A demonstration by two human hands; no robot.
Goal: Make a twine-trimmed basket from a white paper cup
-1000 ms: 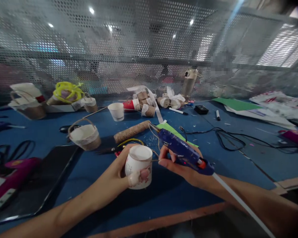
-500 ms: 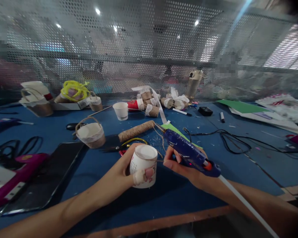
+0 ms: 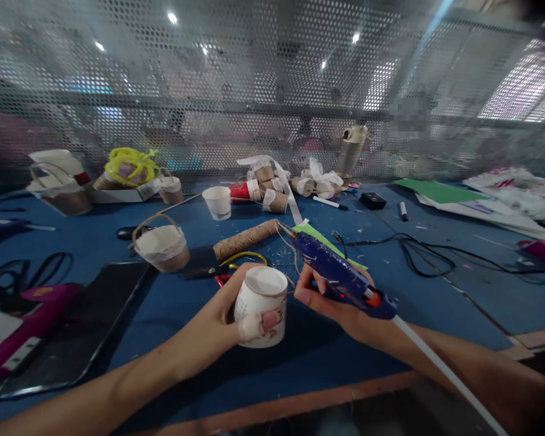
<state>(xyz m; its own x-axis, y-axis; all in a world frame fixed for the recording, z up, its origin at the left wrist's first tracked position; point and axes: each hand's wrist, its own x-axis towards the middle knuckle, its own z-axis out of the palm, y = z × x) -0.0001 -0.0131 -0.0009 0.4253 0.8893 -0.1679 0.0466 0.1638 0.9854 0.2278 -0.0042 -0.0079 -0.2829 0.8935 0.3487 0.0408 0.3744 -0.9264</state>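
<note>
My left hand (image 3: 227, 324) is wrapped round an upturned white paper cup (image 3: 260, 306) with a pink print, thumb bandaged, held just above the blue table (image 3: 172, 315). My right hand (image 3: 333, 306) grips a dark blue glue gun (image 3: 338, 275) with a white glue stick out the back; its nozzle points up and left, beyond the cup. A thin strand of brown twine runs from the cup's rim toward my right fingertips. A roll of twine (image 3: 246, 238) lies just behind the cup.
A small twine-wrapped cup basket (image 3: 160, 247) stands to the left, scissors (image 3: 218, 266) beside it. Paper cups (image 3: 218, 201), wrapped tubes, green paper (image 3: 436, 191), a black cable (image 3: 418, 254), a dark tray (image 3: 86, 315) and a pink glue gun (image 3: 22, 327) lie around. A perforated metal screen closes the back.
Both hands keep their grip and stay nearly still; only the view has shifted slightly.
</note>
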